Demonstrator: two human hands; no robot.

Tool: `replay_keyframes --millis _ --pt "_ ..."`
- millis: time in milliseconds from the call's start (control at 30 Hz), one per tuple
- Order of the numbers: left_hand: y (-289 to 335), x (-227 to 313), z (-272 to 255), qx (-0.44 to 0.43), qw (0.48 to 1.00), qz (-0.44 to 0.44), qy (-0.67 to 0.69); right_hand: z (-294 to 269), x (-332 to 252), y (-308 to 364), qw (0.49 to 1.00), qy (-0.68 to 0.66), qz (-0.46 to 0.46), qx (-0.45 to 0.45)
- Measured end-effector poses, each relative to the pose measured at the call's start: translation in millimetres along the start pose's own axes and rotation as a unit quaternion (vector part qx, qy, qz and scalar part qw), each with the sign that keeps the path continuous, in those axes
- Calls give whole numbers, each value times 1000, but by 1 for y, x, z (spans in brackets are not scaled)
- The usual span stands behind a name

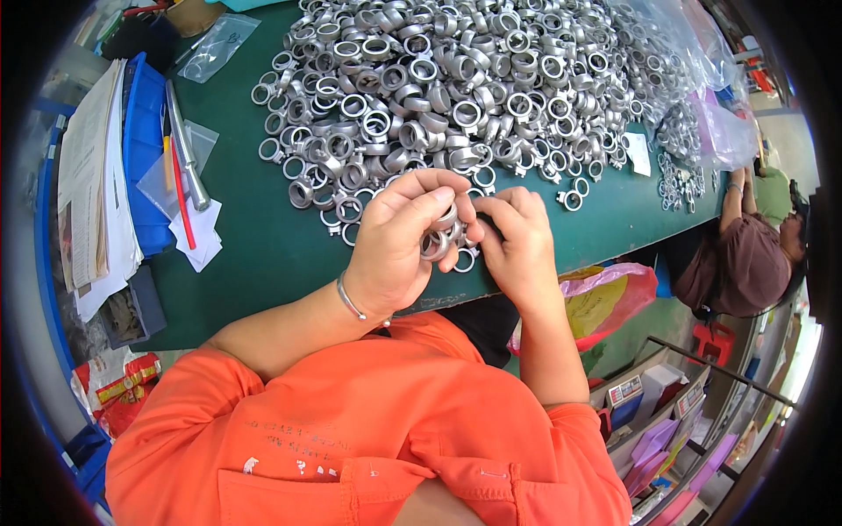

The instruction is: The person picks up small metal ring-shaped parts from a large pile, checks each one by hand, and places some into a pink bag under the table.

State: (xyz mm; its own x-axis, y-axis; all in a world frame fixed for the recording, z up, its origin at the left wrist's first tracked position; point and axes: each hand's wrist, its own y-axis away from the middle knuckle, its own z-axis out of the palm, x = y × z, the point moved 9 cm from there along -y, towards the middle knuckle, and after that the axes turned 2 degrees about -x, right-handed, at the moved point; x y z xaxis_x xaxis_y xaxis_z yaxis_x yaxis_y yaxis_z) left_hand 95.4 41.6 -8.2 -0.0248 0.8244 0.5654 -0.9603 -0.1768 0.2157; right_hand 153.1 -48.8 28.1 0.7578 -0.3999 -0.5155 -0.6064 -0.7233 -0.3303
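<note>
My left hand [395, 232] is closed around a few silver-grey metal rings [433, 246], with its thumb and fingers curled over them. Close beside them, on the right, is my right hand [524, 245], its thumb and bent forefinger drawn together. Whatever its fingertips pinch is too small or hidden to name. Both hands are above the near edge of a green table, in front of a large heap of similar rings [456, 79], many with a small lug on the side. A loose ring [465, 260] shows just below my fingers.
A blue tray [147, 158] with papers [92, 184], a red pen [184, 197] and a metal tool [187, 149] lies left. Clear plastic bags [724, 131] and smaller parts [681, 184] are at right. Another person [737, 263] sits beyond. A pink bag [614, 298] hangs below the table edge.
</note>
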Motion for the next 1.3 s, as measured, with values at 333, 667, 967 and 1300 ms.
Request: replay_keyframes --millis 333,667,967,1300 --pt "5 -13 -1 10 987 -35 -156 -11 33 30 921 -359 140 43" --pt "7 3 20 -68 922 99 -368 -27 14 29 923 -368 62 96" --pt "8 -1 19 -60 914 85 -392 -7 14 27 811 -568 123 69" --pt "7 -11 17 -45 953 -36 -296 8 24 38 769 -612 177 55"
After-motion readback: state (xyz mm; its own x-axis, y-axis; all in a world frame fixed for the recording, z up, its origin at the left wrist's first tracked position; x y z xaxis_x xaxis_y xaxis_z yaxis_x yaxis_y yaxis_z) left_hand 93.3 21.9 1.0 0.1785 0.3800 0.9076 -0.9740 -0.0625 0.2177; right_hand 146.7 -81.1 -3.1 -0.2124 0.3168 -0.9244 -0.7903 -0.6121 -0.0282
